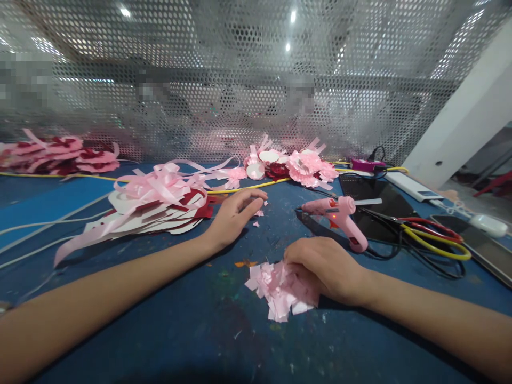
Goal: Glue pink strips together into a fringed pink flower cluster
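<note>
My left hand (234,216) lies flat on the blue table (192,325), fingers stretched toward small pink scraps (259,213), just right of a stack of white and red paper shapes with pink ribbon (156,202). It holds nothing. My right hand (326,266) rests curled on a heap of small pink ribbon pieces (280,290), fingertips pressed into the heap. A pink glue gun (340,213) stands just beyond the right hand.
Red and yellow handled scissors (432,237) lie at the right on a black mat (376,208). Finished pink and red ribbon flowers (304,165) sit at the back, more at far left (60,154). A perforated metal screen (256,80) closes the back. White cables (52,224) cross the left.
</note>
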{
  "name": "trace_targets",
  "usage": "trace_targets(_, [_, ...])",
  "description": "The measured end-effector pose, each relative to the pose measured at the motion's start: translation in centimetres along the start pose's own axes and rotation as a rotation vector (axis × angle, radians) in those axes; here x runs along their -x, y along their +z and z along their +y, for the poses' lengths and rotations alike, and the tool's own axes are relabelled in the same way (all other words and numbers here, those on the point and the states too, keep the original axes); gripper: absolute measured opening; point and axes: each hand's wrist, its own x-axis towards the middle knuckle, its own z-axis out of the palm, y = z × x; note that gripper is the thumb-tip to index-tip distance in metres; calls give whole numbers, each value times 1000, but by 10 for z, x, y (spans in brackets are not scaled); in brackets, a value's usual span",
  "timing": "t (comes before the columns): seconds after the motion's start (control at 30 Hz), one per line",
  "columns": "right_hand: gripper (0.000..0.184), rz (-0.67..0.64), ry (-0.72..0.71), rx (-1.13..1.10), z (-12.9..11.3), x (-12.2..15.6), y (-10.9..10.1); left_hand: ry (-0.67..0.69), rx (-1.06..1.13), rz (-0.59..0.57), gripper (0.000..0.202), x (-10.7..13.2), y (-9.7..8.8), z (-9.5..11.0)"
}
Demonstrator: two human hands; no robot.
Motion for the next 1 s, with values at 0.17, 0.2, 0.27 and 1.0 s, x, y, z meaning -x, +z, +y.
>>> trace_targets(0.17, [12,121,55,28,-1,-2,0,255,-91,-207,18,16,8,17])
trace_targets(0.2, [11,143,56,26,-1,-2,-1,264,-75,-290,14,20,10,21])
trace_targets(0.27, [11,176,49,12,0,-2,-1,208,-27,-358,13,27,16,28])
trace_targets(1.0, [26,312,72,57,-4,-4,-5,-213,464,-491,9,31,25,28])
